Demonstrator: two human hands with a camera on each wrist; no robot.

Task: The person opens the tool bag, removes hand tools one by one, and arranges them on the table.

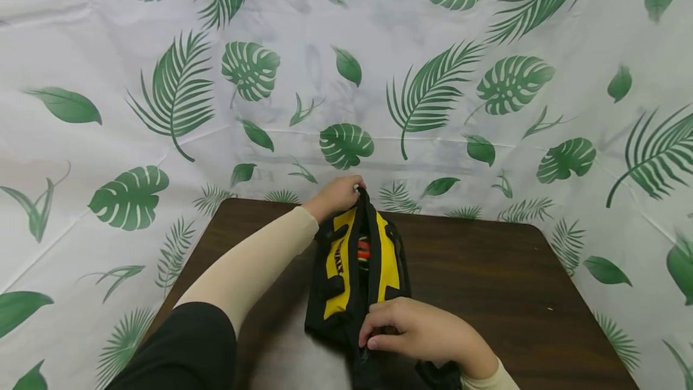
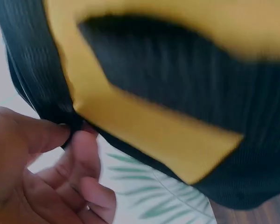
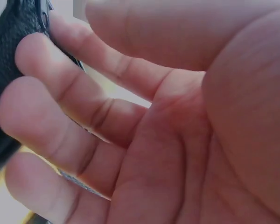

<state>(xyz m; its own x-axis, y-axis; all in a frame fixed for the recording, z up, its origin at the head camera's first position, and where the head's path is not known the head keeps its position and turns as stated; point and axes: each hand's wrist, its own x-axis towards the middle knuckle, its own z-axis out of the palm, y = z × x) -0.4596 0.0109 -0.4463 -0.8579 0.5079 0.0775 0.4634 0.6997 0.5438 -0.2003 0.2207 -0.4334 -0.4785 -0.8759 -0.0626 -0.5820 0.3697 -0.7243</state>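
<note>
A black and yellow tool bag lies lengthwise on the table, its top zipper partly parted. Through the gap shows a red-orange item inside. At the far end my left hand pinches the bag's end tab between thumb and fingers. My right hand is at the near end, fingers loosely bent beside the zipper slider. In the right wrist view the index fingertip is right at the metal slider, and the thumb stands apart from it.
The dark wood table extends on both sides of the bag, with a bright glare patch at the near left. Behind the table hangs a white cloth with green leaf prints. A black strap shows under my right wrist.
</note>
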